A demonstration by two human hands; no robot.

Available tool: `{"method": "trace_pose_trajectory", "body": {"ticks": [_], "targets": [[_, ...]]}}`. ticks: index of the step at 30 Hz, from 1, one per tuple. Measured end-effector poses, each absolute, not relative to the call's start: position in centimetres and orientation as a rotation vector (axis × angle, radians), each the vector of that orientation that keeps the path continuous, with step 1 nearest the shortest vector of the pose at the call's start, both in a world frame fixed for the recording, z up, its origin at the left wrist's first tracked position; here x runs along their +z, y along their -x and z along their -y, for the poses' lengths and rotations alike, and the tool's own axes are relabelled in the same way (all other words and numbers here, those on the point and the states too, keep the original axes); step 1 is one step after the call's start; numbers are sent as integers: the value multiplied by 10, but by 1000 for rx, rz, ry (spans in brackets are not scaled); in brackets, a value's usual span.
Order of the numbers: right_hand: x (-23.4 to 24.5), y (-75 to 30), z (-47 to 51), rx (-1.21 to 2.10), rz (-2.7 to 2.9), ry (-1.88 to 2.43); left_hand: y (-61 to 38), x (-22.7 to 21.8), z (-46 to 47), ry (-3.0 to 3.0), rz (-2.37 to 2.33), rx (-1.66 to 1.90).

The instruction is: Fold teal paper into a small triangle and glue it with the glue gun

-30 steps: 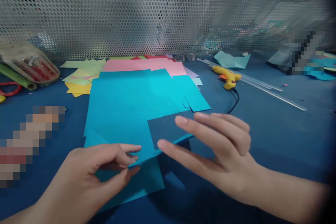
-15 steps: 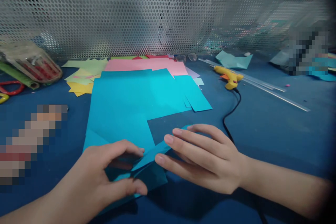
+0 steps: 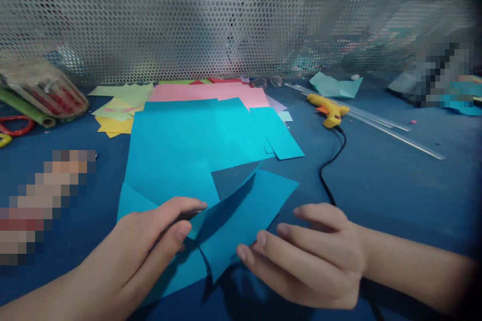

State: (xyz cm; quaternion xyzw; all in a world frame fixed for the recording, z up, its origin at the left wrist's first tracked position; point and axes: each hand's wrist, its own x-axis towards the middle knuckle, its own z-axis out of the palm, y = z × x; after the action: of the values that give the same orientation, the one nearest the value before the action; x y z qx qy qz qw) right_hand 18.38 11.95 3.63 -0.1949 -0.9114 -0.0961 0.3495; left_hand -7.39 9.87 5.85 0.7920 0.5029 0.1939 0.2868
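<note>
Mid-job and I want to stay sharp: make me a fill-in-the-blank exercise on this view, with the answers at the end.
1. The ____ hand holds the folded blue paper.
2. The glue gun has a ____ body.
3. Its cord is ____.
4. Behind the large blue sheets lies wide ____ paper.

Missing words: left; yellow; black; pink.

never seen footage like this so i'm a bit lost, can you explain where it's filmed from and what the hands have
No machine here, just a person working barehanded. The camera is worn on their head, looking forward and down. The left hand holds a folded blue paper sheet; the right hand has its fingers curled by the sheet's near right edge, though contact is hard to tell. On the blue table lie blue paper sheets, pink paper, a yellow hot glue gun with a black cord, and clear sticks. A perforated metal screen stands behind.
</note>
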Motion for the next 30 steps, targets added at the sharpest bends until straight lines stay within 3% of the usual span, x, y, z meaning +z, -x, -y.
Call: {"method": "trace_pose_trajectory", "body": {"ticks": [2,4,11,23,30], "targets": [[38,-183,-124,-362,2381,152,76,58,-98,-2241,-1365,530],[39,-183,-128,-254,2462,105,79,58,-97,-2407,-1340,543],[30,-187,-130,108,2599,270,88,47,-104,-2646,-1219,516],[31,-183,-132,810,2375,663,93,41,-104,-2641,-1262,586],[29,-181,-133,776,2280,938,83,48,-108,-2927,-1064,353]]}}
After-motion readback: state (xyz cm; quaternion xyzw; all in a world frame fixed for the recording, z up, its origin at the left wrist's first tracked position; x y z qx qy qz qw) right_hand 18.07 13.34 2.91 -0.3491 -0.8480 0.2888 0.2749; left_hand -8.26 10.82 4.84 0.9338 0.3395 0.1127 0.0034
